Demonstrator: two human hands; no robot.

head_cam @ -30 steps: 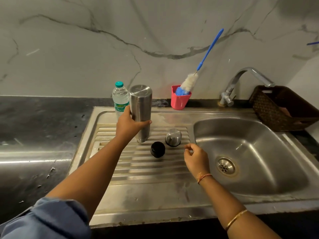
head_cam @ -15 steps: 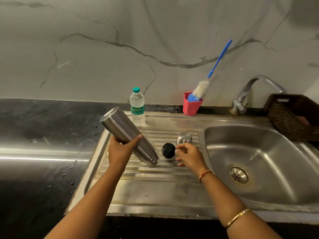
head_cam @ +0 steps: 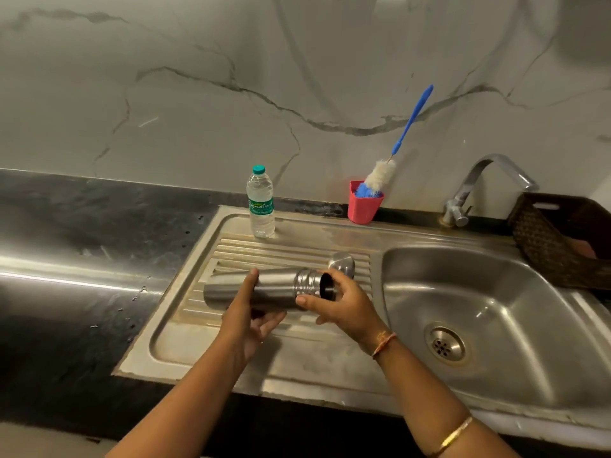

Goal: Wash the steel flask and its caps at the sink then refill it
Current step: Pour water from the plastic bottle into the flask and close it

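The steel flask (head_cam: 277,289) lies level above the ribbed drainboard (head_cam: 231,259), its threaded neck pointing right. My left hand (head_cam: 251,317) grips its body from below, thumb over the top. My right hand (head_cam: 344,304) holds the small black inner cap (head_cam: 327,285) at the flask's mouth. The steel outer cap (head_cam: 342,262) stands on the drainboard just behind my right hand.
A plastic water bottle (head_cam: 261,203) stands at the back of the drainboard. A pink cup (head_cam: 363,206) holds a blue-handled bottle brush (head_cam: 401,133). The tap (head_cam: 472,186) overhangs the sink basin (head_cam: 496,292). A dark woven basket (head_cam: 562,236) sits far right. Black counter (head_cam: 82,242) spreads left.
My left hand lifted the upright flask and tipped it to lie level. My right hand picked the black cap off the drainboard and brought it to the flask's mouth.
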